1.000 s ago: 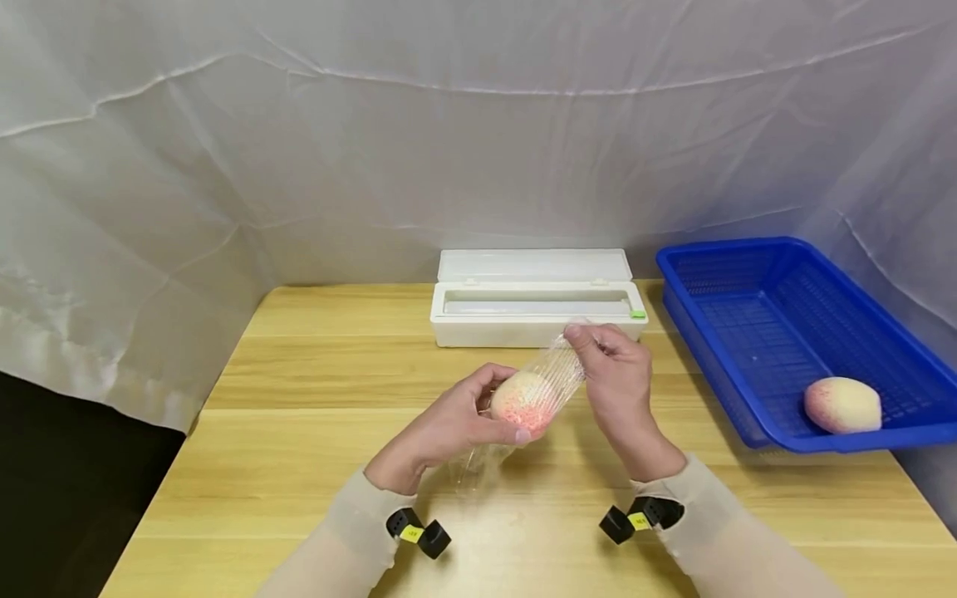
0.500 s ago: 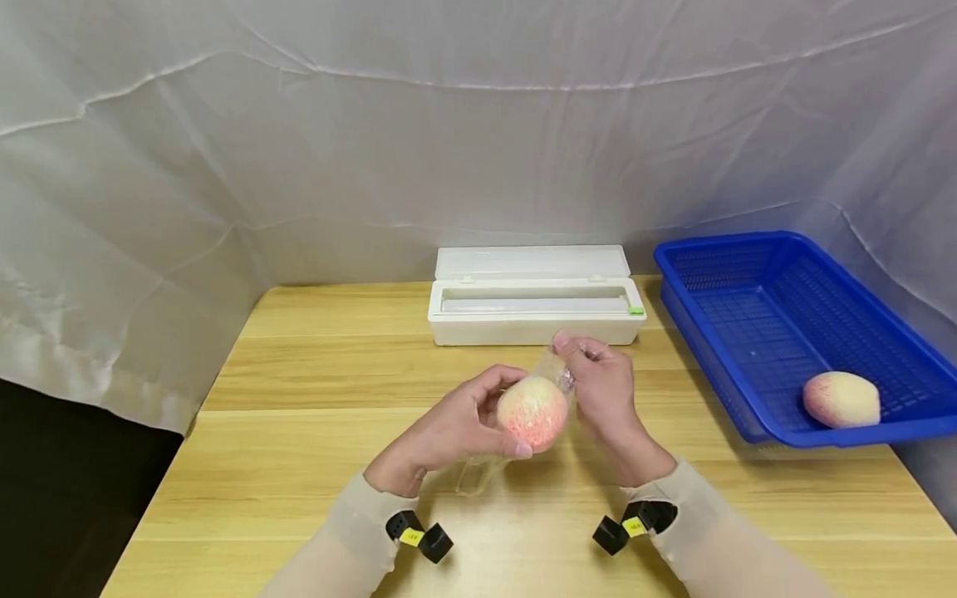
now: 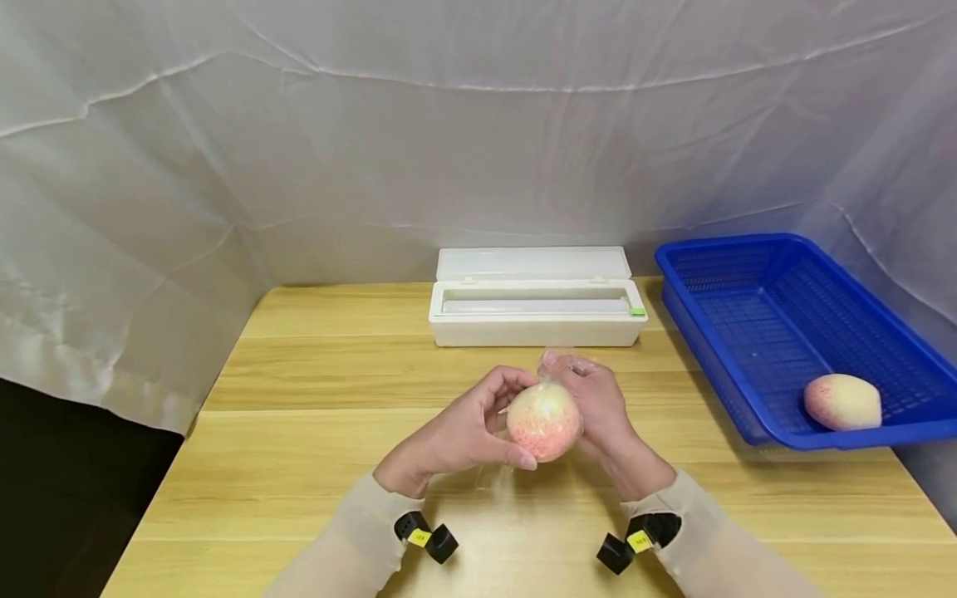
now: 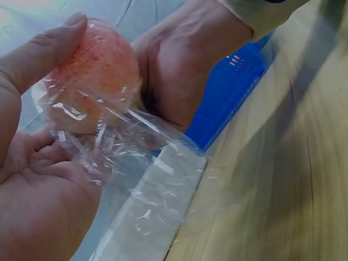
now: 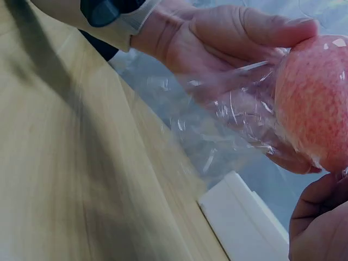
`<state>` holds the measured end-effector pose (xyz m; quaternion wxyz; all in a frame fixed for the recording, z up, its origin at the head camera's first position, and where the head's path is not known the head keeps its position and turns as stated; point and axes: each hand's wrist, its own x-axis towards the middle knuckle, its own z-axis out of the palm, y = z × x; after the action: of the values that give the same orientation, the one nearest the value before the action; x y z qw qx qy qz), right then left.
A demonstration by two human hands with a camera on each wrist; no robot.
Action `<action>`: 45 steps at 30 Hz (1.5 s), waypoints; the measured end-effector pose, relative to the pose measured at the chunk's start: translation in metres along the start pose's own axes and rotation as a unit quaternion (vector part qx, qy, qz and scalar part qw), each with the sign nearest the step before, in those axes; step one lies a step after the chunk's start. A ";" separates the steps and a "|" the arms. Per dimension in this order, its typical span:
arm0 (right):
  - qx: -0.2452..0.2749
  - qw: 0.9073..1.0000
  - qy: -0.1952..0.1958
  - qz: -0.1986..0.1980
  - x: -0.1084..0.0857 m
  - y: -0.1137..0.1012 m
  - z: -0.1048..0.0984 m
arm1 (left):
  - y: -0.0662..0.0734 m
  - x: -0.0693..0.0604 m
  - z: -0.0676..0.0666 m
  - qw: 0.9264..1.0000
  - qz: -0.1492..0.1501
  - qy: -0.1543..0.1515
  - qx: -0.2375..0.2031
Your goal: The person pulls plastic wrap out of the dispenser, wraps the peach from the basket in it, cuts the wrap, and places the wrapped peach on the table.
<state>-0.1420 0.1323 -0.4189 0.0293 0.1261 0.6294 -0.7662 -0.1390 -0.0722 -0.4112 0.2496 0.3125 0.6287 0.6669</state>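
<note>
A pink and cream peach (image 3: 544, 422) is held above the table, with clear plastic wrap (image 5: 217, 117) drawn over it. My left hand (image 3: 467, 428) grips the peach from the left, thumb in front and fingers behind. On the far right side of the fruit, my right hand (image 3: 598, 407) pinches a gathered part of the wrap near the top. Loose wrap (image 4: 147, 174) trails from the peach past the left palm in the left wrist view. The right hand's lower fingers are partly hidden behind the peach.
A white wrap dispenser box (image 3: 538, 332) stands at the back with its lid raised and a roll inside. To the right is a blue basket (image 3: 718, 365) holding another peach (image 3: 843, 402). Grey cloth (image 3: 463, 149) hangs behind the wooden table (image 3: 299, 465).
My right hand has come down and left toward the peach, pulling the stretched wrap close around it. The peach has turned more upright in my left hand and shifted slightly right.
</note>
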 end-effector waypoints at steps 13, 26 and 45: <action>0.041 0.987 -0.140 0.068 -0.004 0.001 -0.008 | 0.006 -0.003 -0.005 0.997 0.002 -0.005 0.083; -0.097 0.973 -0.196 0.076 0.003 -0.011 -0.022 | 0.016 -0.003 -0.006 0.905 0.042 0.065 0.419; -0.186 0.975 -0.093 -0.074 -0.011 -0.009 0.013 | 0.008 0.011 0.004 0.976 -0.133 0.174 -0.020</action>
<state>-0.1354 0.1204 -0.4060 0.0545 -0.0004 0.7629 -0.6442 -0.1434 -0.0626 -0.4025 0.2294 0.1003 0.6847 0.6844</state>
